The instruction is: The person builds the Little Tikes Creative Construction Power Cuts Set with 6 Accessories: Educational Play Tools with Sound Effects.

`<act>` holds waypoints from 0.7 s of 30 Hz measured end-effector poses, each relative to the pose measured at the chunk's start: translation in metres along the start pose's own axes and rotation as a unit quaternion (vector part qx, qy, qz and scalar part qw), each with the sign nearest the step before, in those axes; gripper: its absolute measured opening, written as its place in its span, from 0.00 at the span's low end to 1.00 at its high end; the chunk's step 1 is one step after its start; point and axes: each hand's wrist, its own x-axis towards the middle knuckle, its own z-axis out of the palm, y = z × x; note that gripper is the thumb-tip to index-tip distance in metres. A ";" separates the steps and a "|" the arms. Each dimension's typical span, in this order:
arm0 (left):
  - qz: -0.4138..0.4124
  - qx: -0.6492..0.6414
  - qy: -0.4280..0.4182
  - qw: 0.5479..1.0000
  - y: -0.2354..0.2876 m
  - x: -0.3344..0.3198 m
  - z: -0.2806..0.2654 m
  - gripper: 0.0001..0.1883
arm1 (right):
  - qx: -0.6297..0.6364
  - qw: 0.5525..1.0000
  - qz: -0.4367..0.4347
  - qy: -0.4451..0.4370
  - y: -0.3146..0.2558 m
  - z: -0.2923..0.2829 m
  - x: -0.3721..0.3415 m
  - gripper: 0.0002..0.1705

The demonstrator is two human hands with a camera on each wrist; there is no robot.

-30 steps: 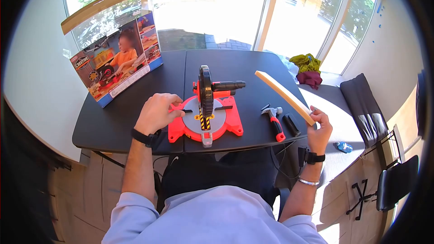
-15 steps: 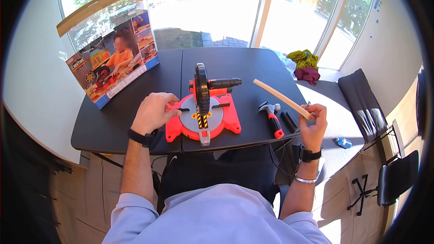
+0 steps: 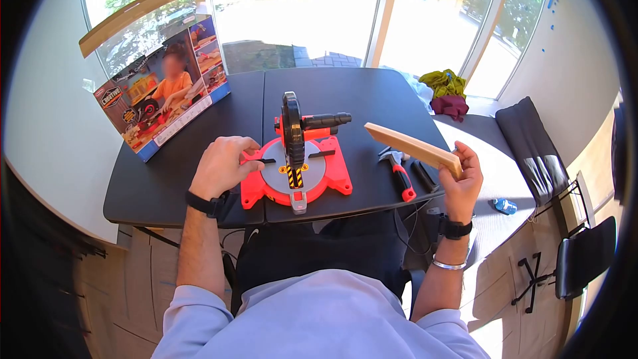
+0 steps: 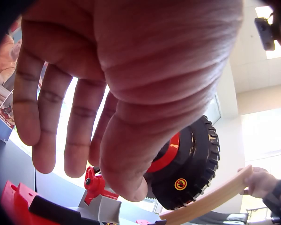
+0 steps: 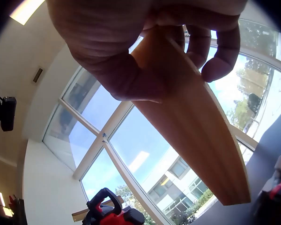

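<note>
Plank [image 3: 413,149]: pale, straight and flat, with squared ends; in the right wrist view fine grain runs along its broad face.
Plank's place: in the air above the right part of the dark surface [image 3: 345,90], its free end angled toward the saw [image 3: 292,129].
Right hand [image 3: 463,183]: closed on the plank's near end, thumb on one side and fingers on the other.
Left hand [image 3: 221,167]: loosely extended, a wide gap between thumb and fingers, holding nothing; it is at the left side of the saw's base [image 3: 340,176]; whether the fingertips touch it, I cannot tell.
Saw: upright, with a black round blade toothed along its edge, a black handle jutting sideways, and a bright red base, plastic by its look.
Plate [image 3: 316,171]: grey, round, set in the base, crossed by a yellow-and-black striped strip.
Hammer [image 3: 403,183]: red-and-black handle, grey head, lying right of the saw.
Box [image 3: 166,93]: printed, standing on the left of the surface.
</note>
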 end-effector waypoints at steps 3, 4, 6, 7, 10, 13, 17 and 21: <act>0.015 -0.007 0.001 1.000 0.006 -0.001 -0.004 0.18 | -0.011 1.000 -0.009 -0.011 -0.011 -0.004 -0.001 0.33; 0.027 -0.011 0.001 1.000 0.009 -0.002 -0.005 0.18 | -0.011 1.000 -0.008 -0.011 -0.015 -0.005 -0.002 0.33; 0.065 -0.023 0.008 0.998 0.011 -0.003 -0.001 0.18 | -0.004 1.000 -0.025 0.011 -0.025 -0.006 -0.004 0.32; 0.104 -0.034 0.015 0.994 0.013 -0.003 0.002 0.19 | 0.009 0.999 -0.024 0.029 -0.034 -0.004 -0.006 0.32; 0.158 -0.076 -0.006 0.984 0.040 -0.009 0.002 0.19 | -0.052 0.994 -0.071 0.061 -0.055 0.000 -0.013 0.32; 0.210 -0.098 0.017 0.973 0.068 -0.019 0.013 0.21 | -0.099 0.983 -0.147 0.056 -0.071 0.011 -0.029 0.33; 0.228 -0.142 -0.035 0.963 0.105 -0.036 0.018 0.27 | -0.162 0.949 -0.270 -0.001 -0.098 0.033 -0.047 0.34; 0.202 -0.346 -0.083 0.912 0.129 -0.048 0.039 0.54 | -0.153 0.921 -0.356 -0.039 -0.115 0.061 -0.064 0.31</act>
